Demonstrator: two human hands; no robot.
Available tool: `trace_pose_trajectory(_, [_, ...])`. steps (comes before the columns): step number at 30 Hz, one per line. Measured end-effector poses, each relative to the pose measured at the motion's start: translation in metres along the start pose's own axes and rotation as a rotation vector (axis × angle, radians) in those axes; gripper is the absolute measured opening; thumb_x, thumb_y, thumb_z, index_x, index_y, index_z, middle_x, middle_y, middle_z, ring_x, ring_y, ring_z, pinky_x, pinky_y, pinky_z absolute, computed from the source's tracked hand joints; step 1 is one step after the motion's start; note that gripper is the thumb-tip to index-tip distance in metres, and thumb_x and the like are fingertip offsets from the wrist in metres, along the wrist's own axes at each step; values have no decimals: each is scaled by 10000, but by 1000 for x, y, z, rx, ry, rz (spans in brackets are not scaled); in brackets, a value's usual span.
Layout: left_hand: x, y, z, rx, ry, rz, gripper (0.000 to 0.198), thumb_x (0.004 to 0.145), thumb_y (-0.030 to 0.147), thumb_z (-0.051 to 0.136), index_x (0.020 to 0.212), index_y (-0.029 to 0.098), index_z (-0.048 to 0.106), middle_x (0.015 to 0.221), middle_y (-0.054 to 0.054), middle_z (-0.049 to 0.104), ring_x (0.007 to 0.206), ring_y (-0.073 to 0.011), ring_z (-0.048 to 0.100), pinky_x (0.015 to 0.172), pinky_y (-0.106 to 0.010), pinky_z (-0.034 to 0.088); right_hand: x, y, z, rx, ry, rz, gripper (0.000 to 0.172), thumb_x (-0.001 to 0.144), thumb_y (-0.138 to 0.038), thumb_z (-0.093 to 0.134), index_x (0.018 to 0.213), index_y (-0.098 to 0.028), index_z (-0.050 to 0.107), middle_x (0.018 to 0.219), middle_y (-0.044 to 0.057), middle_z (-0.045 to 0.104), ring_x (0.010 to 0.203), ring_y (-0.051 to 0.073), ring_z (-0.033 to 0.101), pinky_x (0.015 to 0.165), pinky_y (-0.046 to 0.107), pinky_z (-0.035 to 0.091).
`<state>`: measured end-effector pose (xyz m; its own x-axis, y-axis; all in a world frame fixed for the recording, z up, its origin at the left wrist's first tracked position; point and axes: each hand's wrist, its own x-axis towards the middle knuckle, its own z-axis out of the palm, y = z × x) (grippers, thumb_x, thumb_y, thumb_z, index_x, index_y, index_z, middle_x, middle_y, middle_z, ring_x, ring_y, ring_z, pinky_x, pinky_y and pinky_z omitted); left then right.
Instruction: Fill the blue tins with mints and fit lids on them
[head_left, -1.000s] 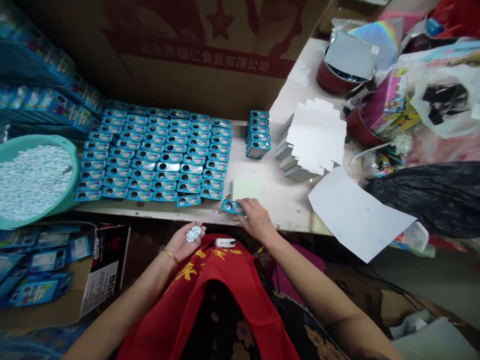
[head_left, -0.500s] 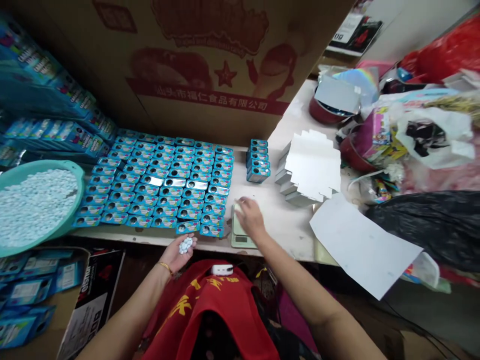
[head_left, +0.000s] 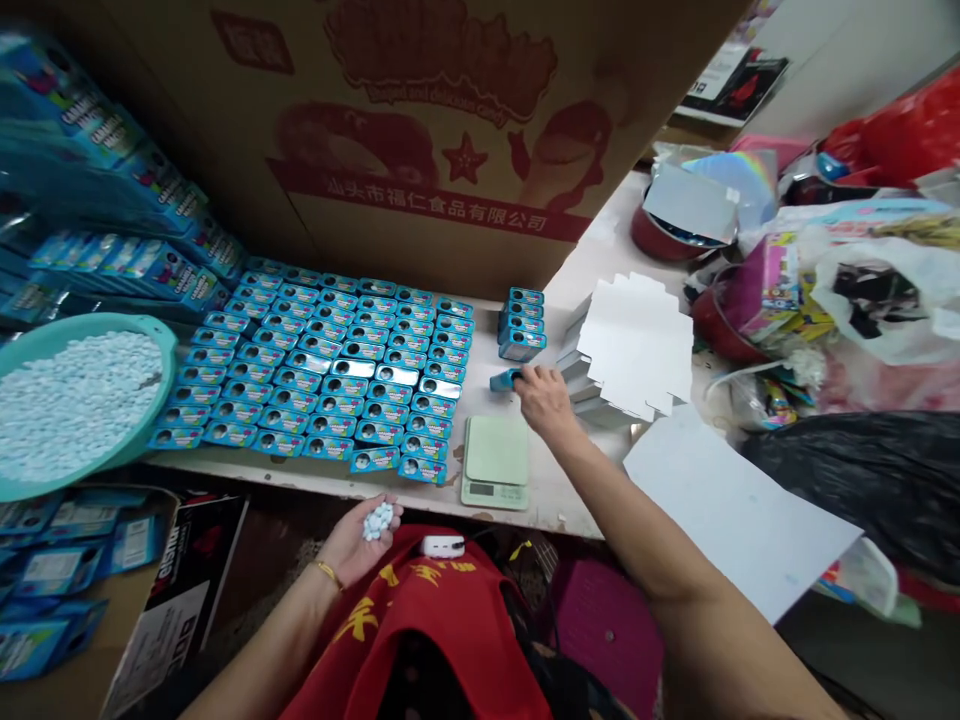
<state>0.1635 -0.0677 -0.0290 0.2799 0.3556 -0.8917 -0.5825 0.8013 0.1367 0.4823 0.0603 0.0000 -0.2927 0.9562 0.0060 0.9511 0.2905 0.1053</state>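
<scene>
My left hand point(head_left: 358, 540) is cupped palm-up in front of the table edge, holding a small heap of pale blue candies point(head_left: 379, 521). My right hand point(head_left: 546, 398) has its fingers closed on one end of a small blue box point(head_left: 504, 380), just in front of a short stack of similar boxes point(head_left: 523, 325). Close below that hand lies a pale green digital scale point(head_left: 496, 452) with a bare top. Rows of blue candy boxes point(head_left: 349, 367) with round dark windows cover the table to the left.
A turquoise basin point(head_left: 166, 375) full of pale candies stands at the left. Behind the rows rises a large cardboard carton point(head_left: 420, 230). Stacked white card pieces point(head_left: 637, 345), a white sheet point(head_left: 720, 500) and a black plastic bag point(head_left: 862, 480) lie to the right.
My right hand has moved from over the scale up and to the right, and a blue box now shows at its fingers. My left hand still holds the candies, slightly lower in view.
</scene>
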Motion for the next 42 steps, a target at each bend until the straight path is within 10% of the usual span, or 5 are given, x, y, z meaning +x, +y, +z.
trace_pose_trajectory(9, [-10,-9,43,109,-187,-101,105,785,163,482,805,99,563,696,-70,591,560,-109,570,412,-163,429,-88,-74,-22,127,-123,-123,140,793,-139,448,781,-162,586,867,76,536,766,187,431,638,321,290])
trace_pose_trajectory(22, [-15,-9,28,68,-100,-28,136,791,134,458,837,105,582,799,-112,645,673,-154,623,577,-251,525,-145,-28,-8,801,312,441,192,834,-231,435,888,-193,615,833,48,598,786,152,551,728,297,447])
trace_pose_trajectory(32, [-11,-38,48,112,-214,-162,145,786,123,462,812,69,595,682,-72,632,593,-132,605,586,-254,515,-144,-155,-54,796,53,-218,280,846,-197,389,1090,-166,522,1018,94,574,917,167,513,805,326,442])
trace_pose_trajectory(42, [-12,-31,40,129,-141,-140,158,779,151,496,869,67,595,882,-151,653,864,-220,612,772,-341,496,-138,-49,-13,703,275,406,224,850,-206,385,935,-169,589,845,63,582,827,164,515,748,291,417])
